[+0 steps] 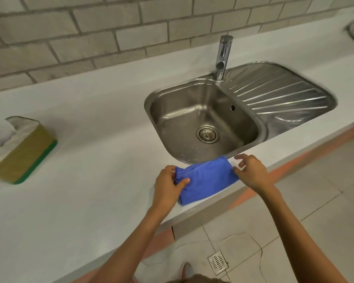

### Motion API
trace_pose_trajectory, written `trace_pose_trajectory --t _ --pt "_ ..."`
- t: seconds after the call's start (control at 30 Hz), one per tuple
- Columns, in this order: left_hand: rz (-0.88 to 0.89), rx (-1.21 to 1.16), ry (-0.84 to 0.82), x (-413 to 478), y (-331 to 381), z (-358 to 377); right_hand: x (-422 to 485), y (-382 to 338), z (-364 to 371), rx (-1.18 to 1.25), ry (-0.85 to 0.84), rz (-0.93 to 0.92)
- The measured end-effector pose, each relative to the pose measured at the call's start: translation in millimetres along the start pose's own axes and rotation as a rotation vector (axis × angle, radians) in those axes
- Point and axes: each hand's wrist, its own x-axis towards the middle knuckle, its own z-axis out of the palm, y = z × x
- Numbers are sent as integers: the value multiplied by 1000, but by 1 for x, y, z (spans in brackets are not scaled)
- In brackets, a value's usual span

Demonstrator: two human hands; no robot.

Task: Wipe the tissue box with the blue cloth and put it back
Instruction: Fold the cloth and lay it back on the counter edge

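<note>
A folded blue cloth [207,178] lies on the white counter [90,201] near its front edge, just in front of the sink. My left hand [168,182] grips the cloth's left end, thumb on top. At the cloth's right end my right hand [250,170] pinches the edge, its other fingers spread. The tissue box [23,152], olive-gold with a green base and white tissue sticking out of its top, stands on the counter at the far left, well apart from both hands.
A steel sink [204,121] with a ribbed drainboard [280,94] and a chrome tap [223,56] sits behind the cloth. A brick wall runs along the back. Below the counter edge are floor tiles and a floor drain [218,262].
</note>
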Motion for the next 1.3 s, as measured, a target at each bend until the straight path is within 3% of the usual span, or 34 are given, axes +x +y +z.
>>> trace_pose_trajectory --t 0.13,0.23,0.33,0.53,0.73,0.9,1.03,1.2,1.3 --pt "92 92 33 -4 -1 -1 4 -5 4 -75 86 -210" --pt "115 277 19 -1 -1 -2 11 -15 12 -233 30 -306" --pt "86 367 -8 2 -1 -4 17 -17 18 -331 -31 -294" --pt "51 198 67 13 12 -6 22 -13 10 -319 76 -221" --pt "-40 259 45 18 3 -12 24 -41 5 -298 12 -195" --pt "-146 -104 178 22 -16 -65 24 -108 26 -66 -59 -319" --pt "-248 -476 389 17 -45 -133 19 -179 57 172 -157 -425" --pt "-378 -756 687 4 -85 -227 9 -277 105 376 -332 -481" --pt "-421 -871 767 -3 -104 -275 1 -333 137 454 -407 -493"
